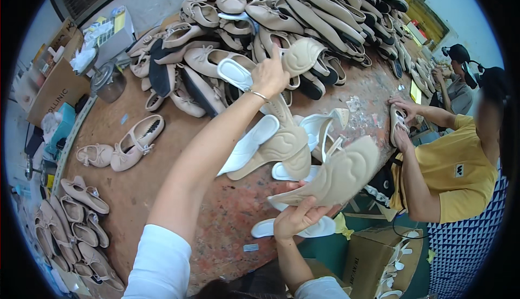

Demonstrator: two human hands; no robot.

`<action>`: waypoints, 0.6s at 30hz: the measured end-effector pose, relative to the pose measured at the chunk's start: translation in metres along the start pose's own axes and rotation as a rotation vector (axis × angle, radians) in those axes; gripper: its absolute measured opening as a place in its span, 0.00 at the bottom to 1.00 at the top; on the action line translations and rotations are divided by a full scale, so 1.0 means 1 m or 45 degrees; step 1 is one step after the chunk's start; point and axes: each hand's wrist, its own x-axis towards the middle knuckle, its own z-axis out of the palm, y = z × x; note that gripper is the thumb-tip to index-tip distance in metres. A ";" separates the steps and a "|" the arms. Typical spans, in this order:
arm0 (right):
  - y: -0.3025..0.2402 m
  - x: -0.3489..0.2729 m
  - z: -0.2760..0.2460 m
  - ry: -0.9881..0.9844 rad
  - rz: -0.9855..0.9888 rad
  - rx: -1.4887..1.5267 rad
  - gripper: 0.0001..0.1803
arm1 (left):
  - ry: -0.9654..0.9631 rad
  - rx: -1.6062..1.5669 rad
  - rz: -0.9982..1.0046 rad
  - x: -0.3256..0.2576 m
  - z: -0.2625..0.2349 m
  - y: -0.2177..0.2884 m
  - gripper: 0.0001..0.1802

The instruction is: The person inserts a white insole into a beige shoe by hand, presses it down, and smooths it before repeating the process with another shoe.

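Note:
My left hand (270, 76) reaches over the near edge of the shoe pile, its fingers closed on a beige insole (304, 57) with a curved pattern pressed into its front. Beige insoles (346, 175) of the same kind rest in my right hand (301, 217), fingers and thumb wrapped round their lower side; whether it is one or several I cannot tell. Between my hands, more beige insoles (281, 150) and white ones (250, 144) lie loosely overlapped on the worn table (222, 234). Another white insole (319, 227) lies behind my right hand at the table's edge.
A tall heap of beige bow-front flats (303, 14) covers the far side. One pair (130, 146) stands at left, with rows of shoes (81, 228) nearer. A metal pot (109, 82) is beyond. At right a co-worker in yellow (449, 163) handles a shoe; below is a cardboard box (374, 258).

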 end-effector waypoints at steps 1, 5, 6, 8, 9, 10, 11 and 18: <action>-0.005 0.001 0.004 0.081 0.133 -0.156 0.23 | 0.076 -0.045 -0.017 0.005 0.006 -0.002 0.43; 0.003 -0.021 -0.028 -0.270 0.554 -0.382 0.21 | -0.029 -0.576 -0.177 0.010 -0.012 -0.025 0.25; 0.011 -0.033 -0.042 -0.401 0.632 -0.391 0.18 | 0.033 -0.782 -0.226 -0.002 -0.029 -0.029 0.15; 0.017 -0.043 -0.050 -0.466 0.546 -0.462 0.15 | -0.113 -0.955 -0.224 -0.039 -0.072 -0.041 0.12; 0.016 -0.046 -0.041 -0.494 0.508 -0.437 0.15 | -0.061 -1.007 -0.213 -0.069 -0.102 -0.053 0.13; 0.010 -0.038 -0.036 -0.448 0.558 -0.460 0.15 | -0.227 -0.870 -0.225 -0.105 -0.132 -0.048 0.18; 0.008 -0.033 -0.031 -0.436 0.622 -0.311 0.15 | -0.142 -0.725 -0.017 -0.139 -0.146 -0.072 0.22; -0.013 -0.027 0.004 -0.776 1.305 0.960 0.14 | -0.120 -0.301 -0.344 -0.458 -0.205 -0.170 0.26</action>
